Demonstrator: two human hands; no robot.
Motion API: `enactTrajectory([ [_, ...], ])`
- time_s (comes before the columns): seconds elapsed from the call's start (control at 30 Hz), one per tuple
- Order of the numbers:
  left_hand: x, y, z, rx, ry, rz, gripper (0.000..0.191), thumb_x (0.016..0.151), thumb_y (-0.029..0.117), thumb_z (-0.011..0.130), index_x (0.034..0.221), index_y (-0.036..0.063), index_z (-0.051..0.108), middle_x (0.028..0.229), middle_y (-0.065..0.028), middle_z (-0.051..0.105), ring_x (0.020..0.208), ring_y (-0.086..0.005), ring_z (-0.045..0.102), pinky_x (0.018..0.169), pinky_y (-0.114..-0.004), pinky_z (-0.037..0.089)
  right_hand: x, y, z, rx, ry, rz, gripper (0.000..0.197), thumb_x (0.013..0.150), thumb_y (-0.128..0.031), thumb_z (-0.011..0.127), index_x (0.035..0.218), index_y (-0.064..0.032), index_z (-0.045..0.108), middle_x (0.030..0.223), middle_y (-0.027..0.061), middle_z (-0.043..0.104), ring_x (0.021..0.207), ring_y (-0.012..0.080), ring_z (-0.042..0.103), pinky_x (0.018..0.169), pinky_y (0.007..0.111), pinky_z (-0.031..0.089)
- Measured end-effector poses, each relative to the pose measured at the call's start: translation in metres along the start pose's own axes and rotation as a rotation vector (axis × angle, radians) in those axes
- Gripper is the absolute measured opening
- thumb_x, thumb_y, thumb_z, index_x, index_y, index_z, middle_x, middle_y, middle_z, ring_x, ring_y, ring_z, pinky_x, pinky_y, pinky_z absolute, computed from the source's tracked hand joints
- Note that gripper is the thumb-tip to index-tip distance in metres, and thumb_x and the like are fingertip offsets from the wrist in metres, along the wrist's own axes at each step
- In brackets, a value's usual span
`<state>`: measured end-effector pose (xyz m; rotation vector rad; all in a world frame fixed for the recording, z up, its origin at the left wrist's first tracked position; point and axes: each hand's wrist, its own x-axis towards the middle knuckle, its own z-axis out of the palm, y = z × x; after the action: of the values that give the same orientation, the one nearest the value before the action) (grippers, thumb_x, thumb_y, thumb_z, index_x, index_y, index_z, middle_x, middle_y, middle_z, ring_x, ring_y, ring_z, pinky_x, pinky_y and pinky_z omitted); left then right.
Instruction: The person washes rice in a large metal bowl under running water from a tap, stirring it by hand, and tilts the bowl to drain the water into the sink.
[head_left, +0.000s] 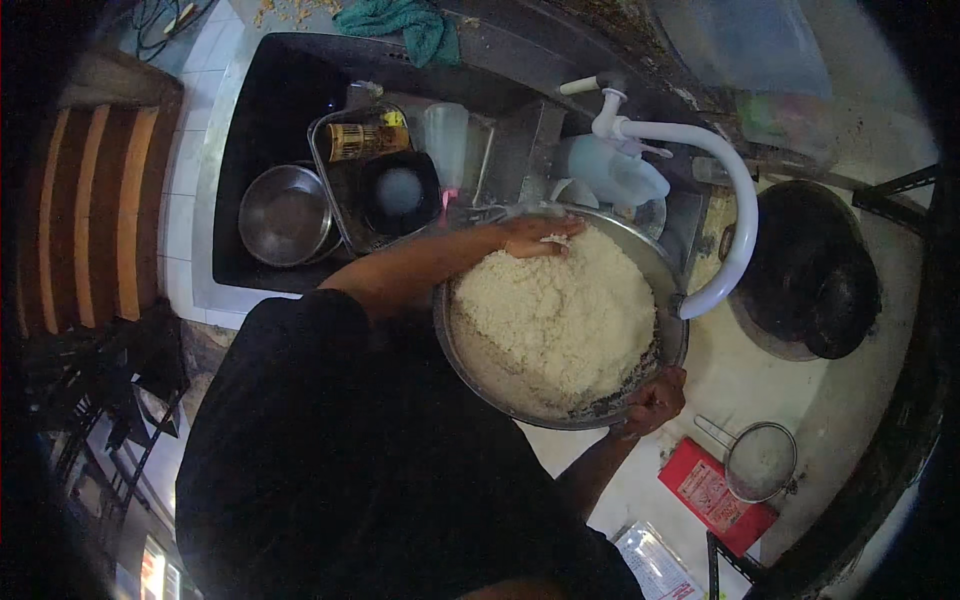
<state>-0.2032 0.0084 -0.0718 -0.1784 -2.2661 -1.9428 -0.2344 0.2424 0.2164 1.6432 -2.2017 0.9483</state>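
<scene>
A wide round metal basin (487, 405) is held tilted over the sink's right part and edge. Inside it lies a big heap of pale grains (562, 315), likely rice, with cloudy liquid along the lower side. My left hand (541, 237) lies with extended fingers on the heap's upper edge, some grains sticking to it. My right hand (656, 403) is closed around the basin's lower right rim. The white curved tap spout (724, 165) ends at the basin's right rim; whether water runs cannot be told.
The dark sink (259, 97) holds a metal bowl (285, 216), a rectangular tray (319, 154) and a clear jug (445, 139). A green cloth (431, 34) hangs over its back edge. Rightwards are a blackened pan (802, 255), a strainer (761, 461) and a red packet (697, 476).
</scene>
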Motion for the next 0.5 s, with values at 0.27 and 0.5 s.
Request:
enactTrajectory([
  [0.27,-0.001,0.003,-0.001,0.064,0.012,-0.005,0.07,0.097,0.05,0.045,0.153,0.0121,0.023,0.159,-0.0094,0.019,0.147,-0.0297,0.017,0.118,-0.043,0.016,-0.019,0.016,-0.005,0.065,0.029,0.096,0.05,0.08,-0.056,0.054,0.059,-0.0148,0.038,0.056,0.0022,0.036,0.055,0.0223,0.036,0.059,0.039,0.032],
  [0.5,0.0,0.0,-0.001,0.031,0.01,0.02,0.068,0.098,0.046,0.046,0.153,0.0117,0.023,0.159,-0.0079,0.02,0.146,-0.0292,0.018,0.119,-0.044,0.016,-0.003,0.002,0.002,0.001,0.056,-0.007,0.043,0.081,-0.054,0.054,0.065,-0.0146,0.046,0.058,0.0013,0.037,0.052,0.0211,0.036,0.059,0.04,0.034],
])
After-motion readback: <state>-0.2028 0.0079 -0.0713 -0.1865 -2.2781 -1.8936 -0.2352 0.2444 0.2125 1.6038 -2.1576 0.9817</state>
